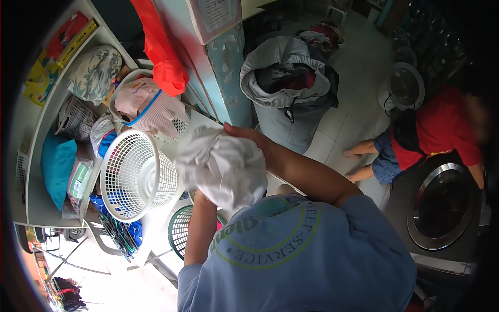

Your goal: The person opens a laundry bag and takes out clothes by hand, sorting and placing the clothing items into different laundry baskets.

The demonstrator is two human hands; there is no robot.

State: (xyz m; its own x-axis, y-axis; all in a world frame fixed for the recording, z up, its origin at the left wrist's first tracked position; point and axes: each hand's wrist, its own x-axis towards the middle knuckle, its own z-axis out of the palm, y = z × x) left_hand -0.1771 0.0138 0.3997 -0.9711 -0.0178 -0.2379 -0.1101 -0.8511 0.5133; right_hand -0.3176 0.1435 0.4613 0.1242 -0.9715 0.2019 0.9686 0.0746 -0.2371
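Observation:
In front of my chest I hold a bundled white cloth [226, 166], gathered into folds and blurred by motion on its left side. My right hand [245, 136] rests against its upper right edge, the thumb showing and most of the fingers behind the fabric. From below, my left hand [204, 196] supports the same bundle, its fingers hidden by the cloth. A white plastic laundry basket [155, 179] stands just left of the bundle on a white table. Below my left forearm is a green basket [179, 229], partly covered.
A grey laundry bag [288, 114] with dark and red clothes stands beyond my right arm. Shelves [34, 182] with bagged laundry line the left. A person in red [442, 125] leans by a front-loading washer [442, 208] at right. A red cloth [161, 52] hangs near a pillar.

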